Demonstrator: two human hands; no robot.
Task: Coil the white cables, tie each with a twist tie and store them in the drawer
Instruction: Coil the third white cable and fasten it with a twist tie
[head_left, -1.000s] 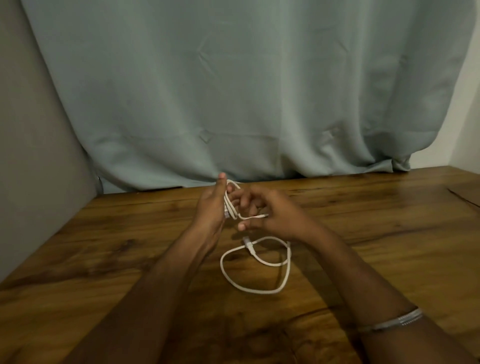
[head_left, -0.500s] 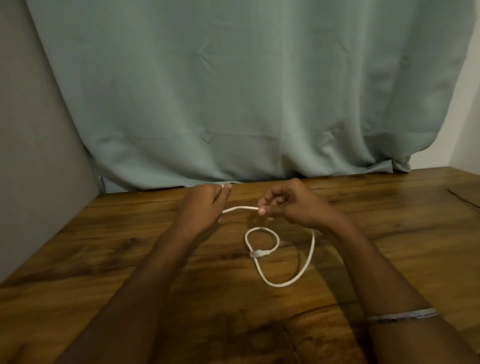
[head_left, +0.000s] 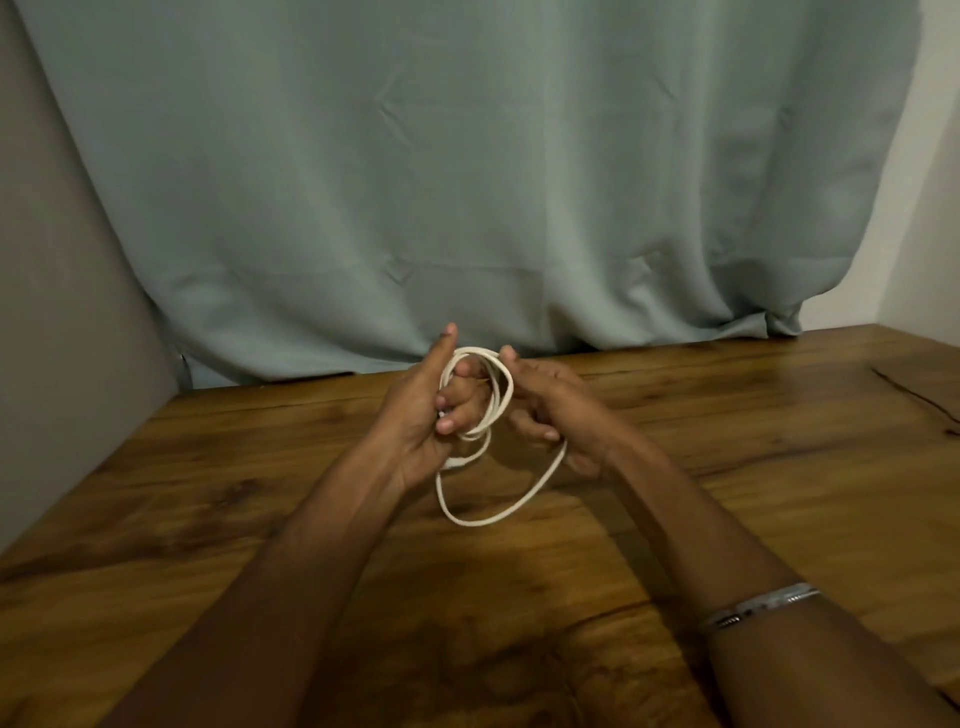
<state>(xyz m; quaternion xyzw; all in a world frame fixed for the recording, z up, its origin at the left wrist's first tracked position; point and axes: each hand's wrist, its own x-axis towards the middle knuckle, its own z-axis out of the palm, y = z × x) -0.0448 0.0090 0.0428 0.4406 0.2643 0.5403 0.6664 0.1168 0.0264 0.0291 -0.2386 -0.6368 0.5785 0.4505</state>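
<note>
A thin white cable (head_left: 501, 512) is partly coiled between my hands above the wooden table (head_left: 727, 447). My left hand (head_left: 426, 410) grips the small coil, its fingers curled through the loops and its thumb raised. My right hand (head_left: 550, 410) holds the cable on the coil's right side, fingers bent around the strand. A loose loop hangs from the coil down to the tabletop and runs back up into my right hand. One white plug end shows just below my left palm. No twist tie or drawer is in view.
A pale blue-green curtain (head_left: 467, 182) hangs behind the table's far edge. A grey wall panel (head_left: 62, 312) borders the table on the left. A dark crack (head_left: 914, 395) runs through the wood at the far right. A metal bracelet (head_left: 758, 608) circles my right wrist.
My hands have come back together and another turn of cable now lies around my left fingers. The loop on the table has changed shape and shifted slightly left.
</note>
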